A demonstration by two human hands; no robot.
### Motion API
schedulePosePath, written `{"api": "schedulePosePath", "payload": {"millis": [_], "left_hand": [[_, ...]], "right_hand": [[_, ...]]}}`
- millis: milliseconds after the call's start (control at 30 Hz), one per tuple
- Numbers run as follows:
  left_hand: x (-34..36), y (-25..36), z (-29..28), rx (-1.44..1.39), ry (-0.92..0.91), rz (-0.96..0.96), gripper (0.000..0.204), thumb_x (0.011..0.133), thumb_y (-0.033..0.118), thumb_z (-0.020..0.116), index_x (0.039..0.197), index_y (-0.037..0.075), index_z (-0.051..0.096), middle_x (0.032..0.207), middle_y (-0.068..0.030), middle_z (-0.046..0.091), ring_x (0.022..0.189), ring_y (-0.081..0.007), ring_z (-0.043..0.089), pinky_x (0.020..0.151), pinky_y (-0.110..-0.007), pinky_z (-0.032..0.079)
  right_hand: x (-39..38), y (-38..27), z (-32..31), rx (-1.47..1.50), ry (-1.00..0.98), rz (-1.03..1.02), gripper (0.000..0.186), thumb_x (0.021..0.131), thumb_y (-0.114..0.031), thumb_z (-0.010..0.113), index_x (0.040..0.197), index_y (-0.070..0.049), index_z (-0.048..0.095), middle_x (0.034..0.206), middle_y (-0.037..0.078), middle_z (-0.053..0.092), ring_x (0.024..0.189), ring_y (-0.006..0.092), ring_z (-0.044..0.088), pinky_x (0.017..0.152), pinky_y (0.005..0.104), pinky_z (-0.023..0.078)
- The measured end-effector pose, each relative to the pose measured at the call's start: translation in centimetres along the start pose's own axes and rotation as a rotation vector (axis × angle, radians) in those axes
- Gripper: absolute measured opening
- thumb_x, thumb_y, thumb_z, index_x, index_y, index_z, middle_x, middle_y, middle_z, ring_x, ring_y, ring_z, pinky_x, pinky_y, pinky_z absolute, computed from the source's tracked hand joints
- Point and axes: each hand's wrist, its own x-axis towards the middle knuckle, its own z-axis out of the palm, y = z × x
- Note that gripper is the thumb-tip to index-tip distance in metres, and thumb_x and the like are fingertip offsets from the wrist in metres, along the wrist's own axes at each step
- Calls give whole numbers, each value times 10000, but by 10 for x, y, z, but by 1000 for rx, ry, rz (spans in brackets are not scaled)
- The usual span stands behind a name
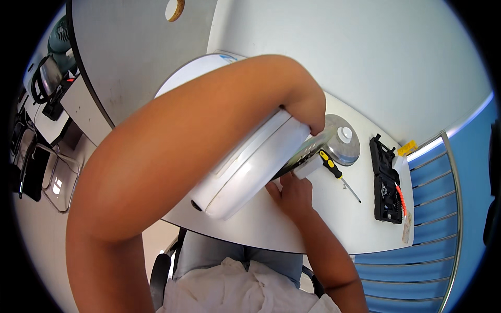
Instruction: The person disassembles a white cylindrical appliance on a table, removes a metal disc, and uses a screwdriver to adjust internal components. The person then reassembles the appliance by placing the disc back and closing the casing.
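Note:
A bulky white appliance (261,167), its kind unclear, stands tilted on the table, with a small dark foot at its lower left corner. A glossy dark panel and a small white block (309,168) show on its right side. My left arm reaches over the top, and my left hand (308,112) is closed over the far right edge, most fingers hidden behind it. Below the white block, my right hand (296,195) grips the appliance's near right side, fingers partly covered. Just right of it lies a black-and-yellow screwdriver (330,164).
A steel lid (344,151) with a white knob rests behind the screwdriver. Farther right are an open black tool case (386,182), an orange flexible shaft (401,199) and a yellow piece (407,148). Metal railing (453,193) borders the table's right; a grey partition (141,47) stands left.

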Motion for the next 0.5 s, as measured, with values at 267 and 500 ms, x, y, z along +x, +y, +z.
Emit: {"api": "schedulePosePath", "payload": {"millis": [267, 500], "left_hand": [[4, 6, -5, 25, -1, 2, 412, 796, 393, 531, 1079, 127, 671, 1095, -115, 633, 987, -252, 577, 851, -378, 437], [-20, 3, 6, -36, 53, -25, 379, 786, 349, 525, 1096, 176, 659, 1095, -85, 638, 950, -246, 594, 814, -361, 456]], "right_hand": [[0, 13, 20, -118, 131, -88, 335, 883, -383, 535, 887, -55, 606, 716, 126, 591, 661, 315, 594, 566, 422, 471], [2, 4, 20, -29, 176, -42, 303, 914, -318, 490, 776, -57, 557, 721, 122, 594, 649, 321, 588, 544, 418, 462]]}}
